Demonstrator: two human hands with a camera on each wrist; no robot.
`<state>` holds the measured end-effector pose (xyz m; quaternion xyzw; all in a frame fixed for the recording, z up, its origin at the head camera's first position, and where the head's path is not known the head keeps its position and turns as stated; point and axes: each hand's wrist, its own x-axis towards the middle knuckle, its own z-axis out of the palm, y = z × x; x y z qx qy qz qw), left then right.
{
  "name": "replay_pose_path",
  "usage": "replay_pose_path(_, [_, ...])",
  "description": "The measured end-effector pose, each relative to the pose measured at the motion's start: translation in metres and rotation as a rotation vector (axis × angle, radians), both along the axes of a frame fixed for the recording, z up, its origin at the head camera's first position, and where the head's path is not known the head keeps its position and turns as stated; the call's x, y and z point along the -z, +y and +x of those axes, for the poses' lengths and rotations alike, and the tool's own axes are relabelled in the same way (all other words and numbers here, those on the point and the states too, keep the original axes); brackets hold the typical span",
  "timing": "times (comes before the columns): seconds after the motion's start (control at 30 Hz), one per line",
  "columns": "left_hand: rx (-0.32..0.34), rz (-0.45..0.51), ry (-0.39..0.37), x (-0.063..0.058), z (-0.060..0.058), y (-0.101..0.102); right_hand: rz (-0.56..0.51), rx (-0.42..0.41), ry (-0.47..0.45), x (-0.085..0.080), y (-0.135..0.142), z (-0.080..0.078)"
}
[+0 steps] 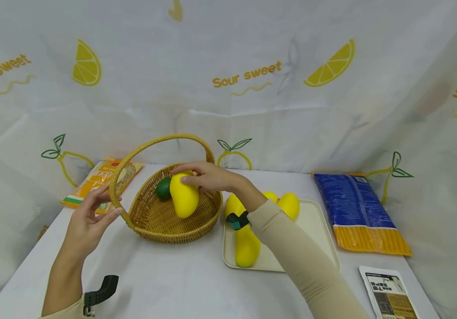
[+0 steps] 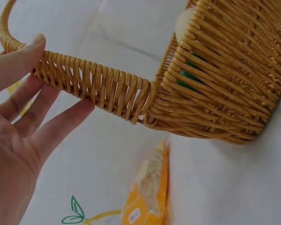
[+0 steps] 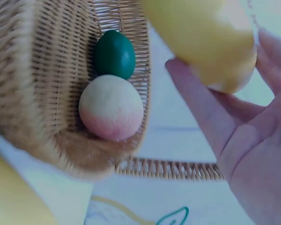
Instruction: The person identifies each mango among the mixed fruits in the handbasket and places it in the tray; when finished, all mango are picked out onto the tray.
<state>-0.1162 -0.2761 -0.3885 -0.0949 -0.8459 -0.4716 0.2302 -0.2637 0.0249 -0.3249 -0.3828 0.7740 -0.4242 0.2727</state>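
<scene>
My left hand (image 1: 86, 228) pinches the woven handle (image 2: 96, 79) of a wicker basket (image 1: 172, 237) between thumb and fingers, at its left side. Over the basket, my right hand (image 1: 214, 177) grips a yellow mango (image 1: 185, 198) from above. The right wrist view catches the mango (image 3: 206, 40) between thumb and fingers, above the basket's opening. Inside lie a dark green fruit (image 3: 114, 55) and, touching it, a round white-and-pink fruit, perhaps a peach (image 3: 111, 108). In the head view the peach-like fruit is hidden behind the mango and hand.
Right of the basket, several yellow mangoes (image 1: 247, 248) lie on a cream tray (image 1: 316, 230), partly covered by my right arm. An orange food bag (image 1: 94, 179) lies behind my left hand. A blue-and-orange bag (image 1: 360, 212) and a white-edged packet (image 1: 389, 294) lie at the right.
</scene>
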Motion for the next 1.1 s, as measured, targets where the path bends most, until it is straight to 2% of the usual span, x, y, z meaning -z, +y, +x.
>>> replay_pose_path(0.27, [0.006, -0.007, 0.003, 0.001, -0.002, 0.002, -0.006, 0.004, 0.145, -0.012, 0.047, 0.018])
replay_pose_path(0.43, [-0.016, -0.017, -0.003, 0.002, -0.001, 0.001, 0.024, 0.048, 0.201, -0.020, 0.076, 0.027])
replay_pose_path(0.67, [-0.021, -0.019, 0.018, 0.002, 0.002, 0.001, 0.025, 0.163, 0.182, -0.024, 0.123, 0.042])
replay_pose_path(0.87, [-0.022, -0.012, 0.034, 0.001, 0.002, 0.002, 0.038, 0.261, 0.142, -0.017, 0.160, 0.053])
replay_pose_path(1.1, [-0.038, -0.017, 0.003, 0.000, 0.002, 0.002, 0.061, 0.320, 0.175, -0.006, 0.190, 0.062])
